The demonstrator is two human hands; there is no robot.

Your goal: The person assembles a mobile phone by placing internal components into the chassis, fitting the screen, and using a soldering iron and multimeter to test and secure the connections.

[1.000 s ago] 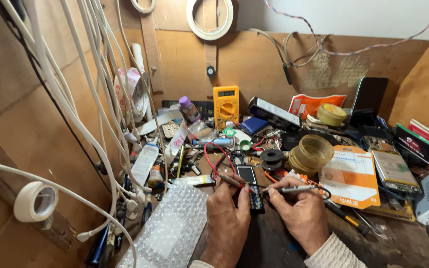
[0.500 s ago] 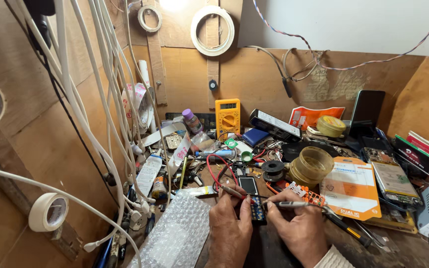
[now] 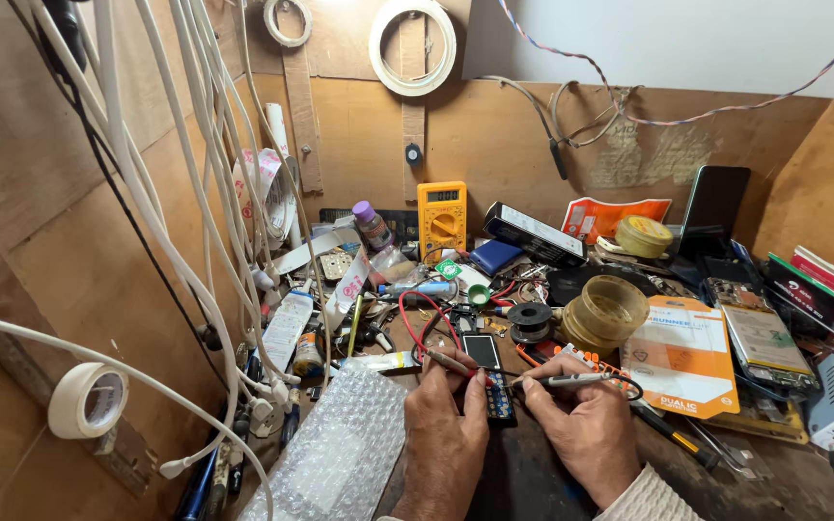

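A: Starting with the biggest thing, what carried it all?

B: A crowded wooden worktop (image 3: 552, 482), boxed in by brown board walls. White cables (image 3: 195, 193) hung down its left side, with a tape roll (image 3: 89, 400) among them, and a sheet of bubble wrap (image 3: 335, 453) lay just left of the hands.

A: And behind the hands?

B: A yellow multimeter (image 3: 442, 220) stood upright against the back wall. Its red lead (image 3: 415, 318) looped forward toward the hands.

A: The small keypad phone?

B: The small keypad phone (image 3: 490, 376) lay flat between both hands, near the front edge, screen upward.

A: The grip on each side?

B: The left hand (image 3: 446, 439) pinched the red probe (image 3: 451, 363), its tip at the phone's left edge. The right hand (image 3: 586, 434) pinched the black probe (image 3: 571, 380), pointing at the phone's right side.

A: What could have gone wrong?

B: I judged a tip could slide off its small contact and bridge a neighbour. The looped lead might also have snagged the clutter.
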